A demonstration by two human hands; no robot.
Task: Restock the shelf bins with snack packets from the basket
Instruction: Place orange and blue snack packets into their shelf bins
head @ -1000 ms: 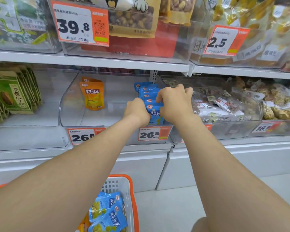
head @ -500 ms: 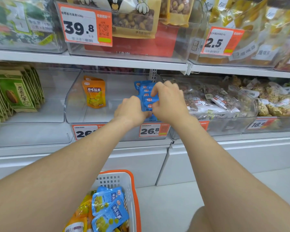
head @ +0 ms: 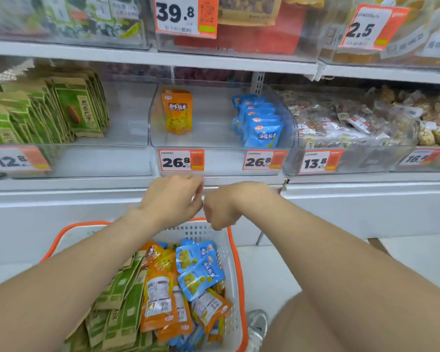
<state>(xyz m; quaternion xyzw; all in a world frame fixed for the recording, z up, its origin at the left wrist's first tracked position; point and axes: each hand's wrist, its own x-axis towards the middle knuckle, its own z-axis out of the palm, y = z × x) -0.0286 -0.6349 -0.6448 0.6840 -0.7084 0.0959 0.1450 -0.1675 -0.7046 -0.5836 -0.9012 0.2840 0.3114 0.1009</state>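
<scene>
Two hands, left hand (head: 174, 196) and right hand (head: 222, 207), hover above the orange-rimmed white plastic basket (head: 229, 252), fingers loosely curled, motion-blurred; any grasped item is indiscernible.

A: Can the hands be read?
B: Both are motion-blurred; the left hand (head: 174, 196) and right hand (head: 224, 207) hide their fingers, so grip is unclear.
A: And the basket (head: 233, 262)?
B: Forearms cover its left rim; the bottom edge cuts it off. The 12.8 tag (head: 17, 160) is blurred.
</scene>
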